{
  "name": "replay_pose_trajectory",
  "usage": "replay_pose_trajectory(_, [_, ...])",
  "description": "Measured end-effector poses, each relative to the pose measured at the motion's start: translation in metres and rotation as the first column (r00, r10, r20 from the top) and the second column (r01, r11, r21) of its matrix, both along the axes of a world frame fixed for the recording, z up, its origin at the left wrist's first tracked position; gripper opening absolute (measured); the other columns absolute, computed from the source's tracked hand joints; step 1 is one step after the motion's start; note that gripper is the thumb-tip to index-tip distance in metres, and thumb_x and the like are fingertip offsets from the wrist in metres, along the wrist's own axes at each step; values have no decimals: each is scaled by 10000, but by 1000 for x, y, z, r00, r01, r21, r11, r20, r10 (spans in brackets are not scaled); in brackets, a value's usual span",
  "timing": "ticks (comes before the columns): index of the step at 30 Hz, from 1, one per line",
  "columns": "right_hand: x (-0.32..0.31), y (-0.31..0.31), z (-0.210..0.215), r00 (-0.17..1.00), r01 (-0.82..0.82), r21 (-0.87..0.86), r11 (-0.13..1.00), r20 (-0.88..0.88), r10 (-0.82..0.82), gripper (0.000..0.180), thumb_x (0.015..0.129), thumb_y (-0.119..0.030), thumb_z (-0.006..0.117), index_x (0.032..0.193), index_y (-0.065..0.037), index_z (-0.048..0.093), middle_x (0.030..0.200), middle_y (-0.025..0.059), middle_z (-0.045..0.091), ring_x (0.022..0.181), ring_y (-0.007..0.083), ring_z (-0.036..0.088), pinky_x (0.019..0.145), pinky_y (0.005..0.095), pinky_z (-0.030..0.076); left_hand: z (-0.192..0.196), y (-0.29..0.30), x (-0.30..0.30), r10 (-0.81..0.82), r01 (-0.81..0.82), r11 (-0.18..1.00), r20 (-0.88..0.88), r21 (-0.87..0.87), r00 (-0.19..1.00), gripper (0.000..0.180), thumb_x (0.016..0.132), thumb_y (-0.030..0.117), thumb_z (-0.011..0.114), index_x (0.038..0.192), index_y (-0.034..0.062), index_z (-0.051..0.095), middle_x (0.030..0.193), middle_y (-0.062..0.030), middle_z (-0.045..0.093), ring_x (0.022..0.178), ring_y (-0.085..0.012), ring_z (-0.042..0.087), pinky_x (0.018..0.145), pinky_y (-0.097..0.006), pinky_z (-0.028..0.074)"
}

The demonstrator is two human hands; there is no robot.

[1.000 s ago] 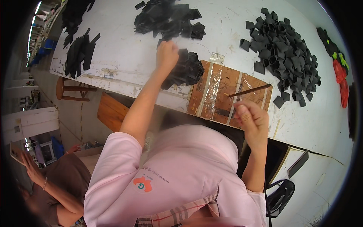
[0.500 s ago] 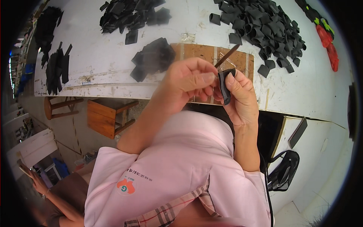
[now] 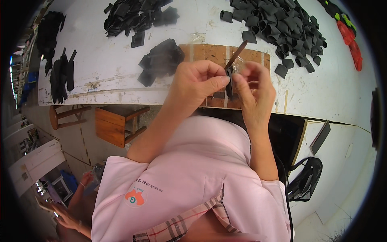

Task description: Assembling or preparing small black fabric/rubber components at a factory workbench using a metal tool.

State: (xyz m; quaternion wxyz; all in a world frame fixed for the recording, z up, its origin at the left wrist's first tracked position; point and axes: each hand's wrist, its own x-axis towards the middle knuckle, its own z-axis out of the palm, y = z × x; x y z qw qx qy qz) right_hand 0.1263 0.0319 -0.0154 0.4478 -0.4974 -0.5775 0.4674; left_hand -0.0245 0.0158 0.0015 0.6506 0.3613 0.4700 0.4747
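Note:
A small strip of black fabric [image 3: 229, 89] is pinched at its upper end between the thumb and fingers of my left hand [image 3: 199, 82]. From the same fingertips a thin dark brown stick-like tool [image 3: 238, 54] sticks up to the right; how it is gripped is hidden. My right hand [image 3: 256, 90] is just right of the fabric, its thumb and fingers apart and slightly blurred, with nothing seen between them. Under both hands lies a brown board [image 3: 258, 60] with pale stripes and clear film.
Black folded pieces [image 3: 282, 32] are heaped at the far right. More black pieces [image 3: 161, 60] lie left of the board, others [image 3: 135, 18] behind, and strips [image 3: 62, 76] far left. A wooden stool [image 3: 111, 126] stands below the table. Another person's hand [image 3: 64, 218] is at lower left.
My right hand has let go of the black fabric and opened. The fabric now hangs from my left fingertips, turned edge-on. The brown tool has shifted slightly left and up.

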Motion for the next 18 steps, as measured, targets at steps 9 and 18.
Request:
replay_pose_trajectory(9, [-10,-3,14,934,-113,495,861,350,-78,129,702,-10,610,824,-12,568,714,93,514,609,233,528,514,315,430,-2,-7,21,402,-46,817,-509,575,761,32,722,-12,565,730,1,538,608,2,554,467,-37,463,413,-182,369])
replay_pose_trajectory(18, [-8,4,5,985,30,184,982,162,-60,91,738,-18,574,822,14,563,665,46,514,548,155,485,477,264,394,2,3,3,152,-21,978,644,-206,750,177,729,-52,507,903,-26,483,664,-34,517,388,-21,335,334,-157,219])
